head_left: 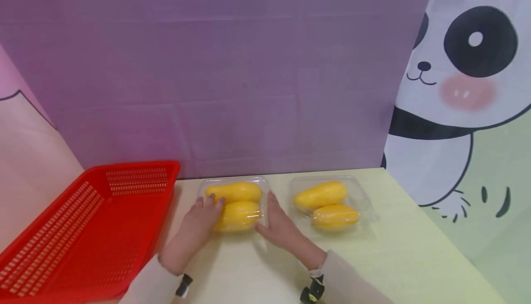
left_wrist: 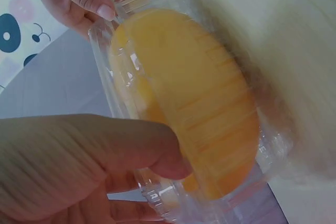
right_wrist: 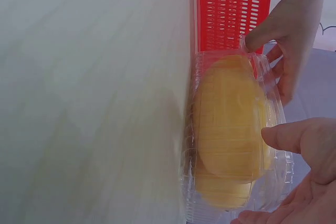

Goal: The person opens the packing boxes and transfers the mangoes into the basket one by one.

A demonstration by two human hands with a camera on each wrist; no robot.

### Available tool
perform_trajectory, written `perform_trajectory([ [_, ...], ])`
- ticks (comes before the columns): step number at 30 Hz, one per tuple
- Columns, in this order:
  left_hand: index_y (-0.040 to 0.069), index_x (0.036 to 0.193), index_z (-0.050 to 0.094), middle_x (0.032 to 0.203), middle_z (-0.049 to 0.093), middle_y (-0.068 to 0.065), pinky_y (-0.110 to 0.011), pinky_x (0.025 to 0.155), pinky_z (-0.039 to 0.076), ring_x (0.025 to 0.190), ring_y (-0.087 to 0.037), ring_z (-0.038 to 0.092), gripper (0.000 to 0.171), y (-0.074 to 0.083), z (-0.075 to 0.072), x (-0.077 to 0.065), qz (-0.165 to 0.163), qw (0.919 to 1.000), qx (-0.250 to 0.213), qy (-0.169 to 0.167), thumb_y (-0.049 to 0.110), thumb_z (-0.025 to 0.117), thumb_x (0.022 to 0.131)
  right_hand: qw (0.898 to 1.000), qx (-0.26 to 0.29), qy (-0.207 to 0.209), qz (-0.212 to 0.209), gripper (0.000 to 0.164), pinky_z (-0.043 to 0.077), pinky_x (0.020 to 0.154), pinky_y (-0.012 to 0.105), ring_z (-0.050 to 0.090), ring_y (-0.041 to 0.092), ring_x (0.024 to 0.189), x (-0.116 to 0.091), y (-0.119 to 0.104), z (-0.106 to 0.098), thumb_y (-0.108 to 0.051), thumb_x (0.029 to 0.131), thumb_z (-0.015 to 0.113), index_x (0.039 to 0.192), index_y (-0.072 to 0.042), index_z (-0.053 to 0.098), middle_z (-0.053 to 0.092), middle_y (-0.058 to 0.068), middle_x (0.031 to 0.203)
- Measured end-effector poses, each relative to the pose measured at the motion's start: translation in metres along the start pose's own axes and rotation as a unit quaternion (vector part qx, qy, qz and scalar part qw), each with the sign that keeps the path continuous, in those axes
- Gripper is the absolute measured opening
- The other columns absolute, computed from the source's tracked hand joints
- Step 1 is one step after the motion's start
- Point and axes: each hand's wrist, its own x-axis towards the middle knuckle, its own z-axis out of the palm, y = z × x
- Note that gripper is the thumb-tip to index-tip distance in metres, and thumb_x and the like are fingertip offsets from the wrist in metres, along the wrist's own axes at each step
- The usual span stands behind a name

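A clear plastic box point(head_left: 266, 183) holding two yellow, oblong fruits point(head_left: 238, 216) lies on the table between my hands. One fruit is smooth and narrower at one end; the other, nearer me, looks faintly striped. My left hand point(head_left: 197, 223) grips the box's left end, its thumb bent over the near side and its fingers along the far side. At the right end, my right hand point(head_left: 282, 225) touches the box with its fingers and thumb extended and spread apart. In the right wrist view, the right thumb point(right_wrist: 286, 136) overlaps the lid.
A second clear box point(head_left: 361, 188) with two similar yellow fruits point(head_left: 321, 195) sits to the right. On the left stands a large red perforated basket point(head_left: 95, 230). A purple cloth point(head_left: 240, 78) hangs behind the pale table point(head_left: 398, 248), beside a panda-print wall point(head_left: 439, 156).
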Motion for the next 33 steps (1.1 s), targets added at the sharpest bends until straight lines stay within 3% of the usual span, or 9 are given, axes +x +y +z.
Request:
perform_trajectory([
  [8, 0.002, 0.121, 0.056, 0.118, 0.056, -0.026, -0.050, 0.073, 0.054, 0.098, -0.046, 0.055, 0.044, -0.001, 0.006, -0.005, 0.012, 0.9981, 0.047, 0.038, -0.006, 0.068, 0.079, 1.000, 0.020, 0.005, 0.022, 0.087, 0.018, 0.112, 0.052, 0.013, 0.046, 0.138, -0.003, -0.002, 0.005, -0.021, 0.087, 0.063, 0.139, 0.022, 0.008, 0.007, 0.039, 0.147],
  [19, 0.001, 0.124, 0.054, 0.123, 0.054, -0.029, -0.055, 0.082, 0.050, 0.105, -0.051, 0.053, 0.044, -0.001, 0.002, -0.003, 0.005, 0.9998, 0.017, 0.012, -0.007, 0.063, 0.083, 0.997, 0.063, 0.000, 0.053, 0.091, 0.018, 0.112, 0.052, 0.019, 0.048, 0.136, 0.002, 0.005, 0.004, -0.019, 0.083, 0.069, 0.137, 0.025, 0.009, 0.011, 0.041, 0.144],
  [28, 0.003, 0.121, 0.055, 0.119, 0.056, -0.026, -0.051, 0.074, 0.053, 0.100, -0.048, 0.055, 0.040, 0.000, 0.008, -0.002, 0.014, 0.9966, 0.060, 0.054, -0.007, 0.061, 0.083, 0.973, 0.188, -0.010, 0.132, 0.094, 0.027, 0.107, 0.054, 0.036, 0.050, 0.127, -0.004, 0.005, 0.000, -0.022, 0.084, 0.068, 0.142, 0.018, 0.005, 0.027, 0.038, 0.141],
  [33, 0.004, 0.121, 0.056, 0.119, 0.056, -0.026, -0.052, 0.074, 0.053, 0.100, -0.048, 0.055, 0.041, 0.001, 0.011, -0.004, 0.012, 0.9939, 0.092, 0.059, -0.008, 0.061, 0.082, 0.956, 0.253, -0.002, 0.151, 0.088, 0.028, 0.107, 0.054, 0.033, 0.049, 0.129, -0.006, 0.003, 0.003, -0.017, 0.085, 0.067, 0.144, 0.013, 0.009, 0.028, 0.036, 0.142],
])
